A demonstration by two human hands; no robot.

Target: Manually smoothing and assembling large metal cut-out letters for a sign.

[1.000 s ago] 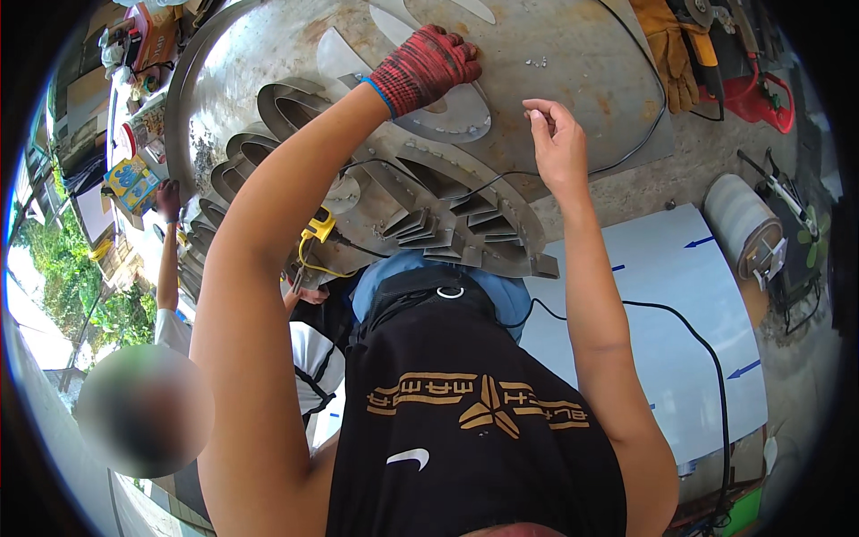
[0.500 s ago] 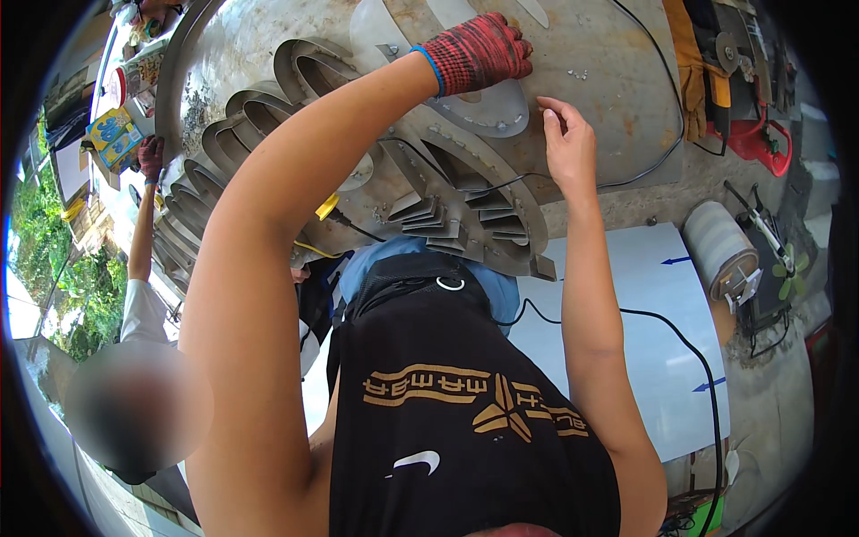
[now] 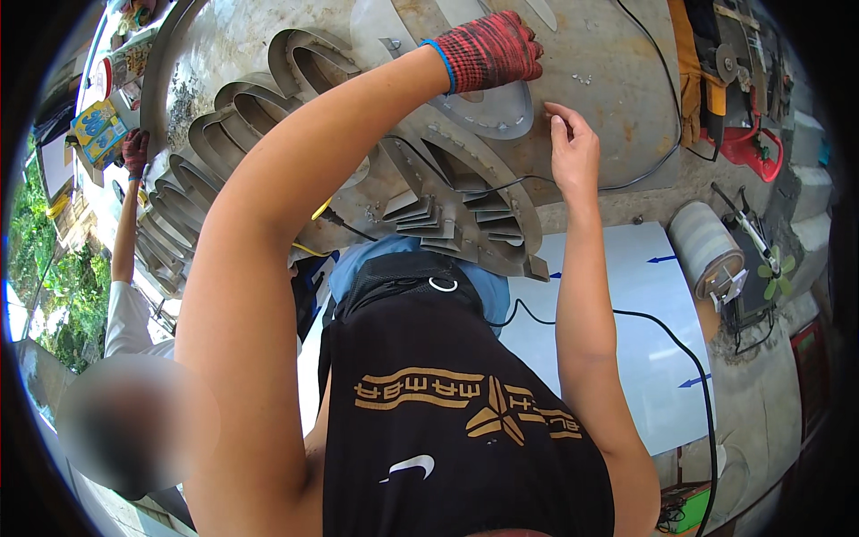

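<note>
My left hand [image 3: 494, 52], in a red and black knit glove with a blue cuff, is closed over a rounded flat metal plate [image 3: 501, 123]. What its fingers hold, if anything, is hidden beneath the glove. To the right, my bare right hand [image 3: 577, 154] hovers by the plate's edge with fingers loosely bent and thumb apart; I see nothing in it. Both are above a large worn metal sheet [image 3: 617, 116]. Nearer me lies a curved metal form [image 3: 528, 228] with upright strips, several short metal pieces [image 3: 420, 215] among them.
A black cable [image 3: 662, 166] crosses the sheet. Curled metal strips [image 3: 295, 54] stand at left. Past them a co-worker's gloved hand [image 3: 135, 152] is near a yellow and blue box [image 3: 98, 130]. An angle grinder [image 3: 723, 67] and a white roll [image 3: 707, 237] lie at right.
The view has shifted slightly. My left hand has moved a little to the right over the plate, still closed. My right hand keeps nearly the same place and pose.
</note>
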